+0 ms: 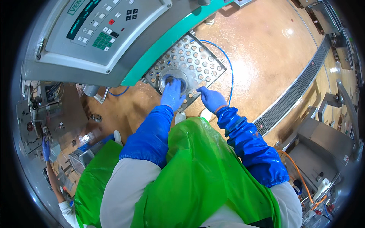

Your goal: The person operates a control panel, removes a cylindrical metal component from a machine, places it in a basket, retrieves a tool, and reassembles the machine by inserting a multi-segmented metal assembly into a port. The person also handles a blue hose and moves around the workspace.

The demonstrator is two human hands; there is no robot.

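My left hand [173,95], in a blue glove, reaches into a round metal ring-shaped part [183,74] with an open middle. Its fingers are bunched at a small dark brown piece [169,80] inside; their tips are partly hidden. The ring rests on a perforated metal plate [207,62] with rows of round holes. Over the plate's near right edge is my right hand [213,99], also gloved in blue. Its fingers are curled in, with thumb and forefinger toward the ring. A tiny dark spot shows at those fingertips, too small to name.
A grey machine with a button panel [102,28] and green trim [152,53] stands at the far left. A blue hose [231,76] curves beside the plate. A floor drain grate [294,89] runs along the right. At left, a co-worker's gloved hand [46,149] touches other equipment.
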